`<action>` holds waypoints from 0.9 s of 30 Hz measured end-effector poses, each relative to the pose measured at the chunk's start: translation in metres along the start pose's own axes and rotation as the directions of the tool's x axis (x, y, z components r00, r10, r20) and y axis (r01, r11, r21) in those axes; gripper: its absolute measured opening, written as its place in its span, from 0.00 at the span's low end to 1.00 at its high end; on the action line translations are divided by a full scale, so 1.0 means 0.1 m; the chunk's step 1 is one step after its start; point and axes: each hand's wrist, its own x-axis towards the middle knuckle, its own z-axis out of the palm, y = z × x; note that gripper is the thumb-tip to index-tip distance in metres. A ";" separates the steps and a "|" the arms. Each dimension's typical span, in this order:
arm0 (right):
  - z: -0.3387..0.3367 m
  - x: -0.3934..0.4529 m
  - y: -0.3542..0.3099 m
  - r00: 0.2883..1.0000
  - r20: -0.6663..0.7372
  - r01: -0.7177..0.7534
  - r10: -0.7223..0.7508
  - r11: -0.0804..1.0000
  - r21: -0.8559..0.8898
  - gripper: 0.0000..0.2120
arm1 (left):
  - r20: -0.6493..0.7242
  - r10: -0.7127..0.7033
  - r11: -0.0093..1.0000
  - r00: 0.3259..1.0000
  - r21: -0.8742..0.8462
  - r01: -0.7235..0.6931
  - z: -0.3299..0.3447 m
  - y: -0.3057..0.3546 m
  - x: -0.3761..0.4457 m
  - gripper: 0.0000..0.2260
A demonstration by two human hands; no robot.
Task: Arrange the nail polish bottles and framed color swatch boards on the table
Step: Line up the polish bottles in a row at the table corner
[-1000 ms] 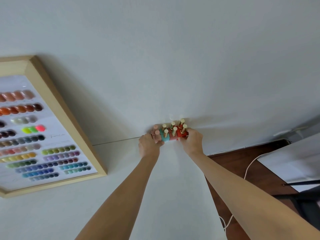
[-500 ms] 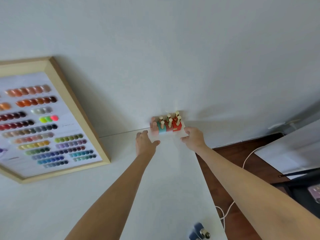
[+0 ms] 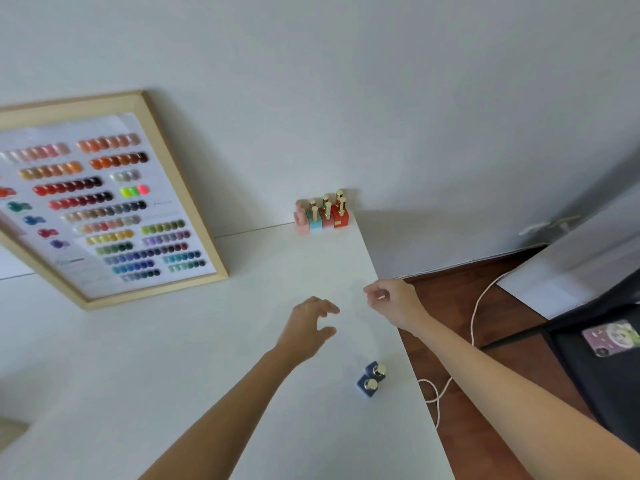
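Observation:
A tight cluster of pink, teal and red nail polish bottles [image 3: 323, 214] with gold caps stands at the far right corner of the white table [image 3: 173, 358], against the wall. Two dark blue bottles [image 3: 370, 378] stand near the table's right edge, closer to me. A wood-framed color swatch board [image 3: 104, 202] leans against the wall at the left. My left hand [image 3: 308, 327] hovers over the table with fingers spread, holding nothing. My right hand [image 3: 391, 299] is beside it at the table's edge, fingers loosely curled and empty.
Right of the table lies a brown wooden floor with a white cable [image 3: 474, 320]. A dark chair carrying a phone [image 3: 611, 337] stands at the far right, behind it a white cabinet [image 3: 571, 268]. Another wooden frame corner [image 3: 10, 431] shows at the lower left.
Both hands let go of the bottle cluster at the corner and drew back toward me. The view tilted down, bringing the two blue bottles into sight.

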 end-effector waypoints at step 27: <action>0.13 -0.95 0.21 0.970 0.194 0.187 -0.149 0.962 -0.197 0.06 | -0.060 0.020 0.989 0.998 -0.148 -0.029 0.27 0.06 -0.81 0.01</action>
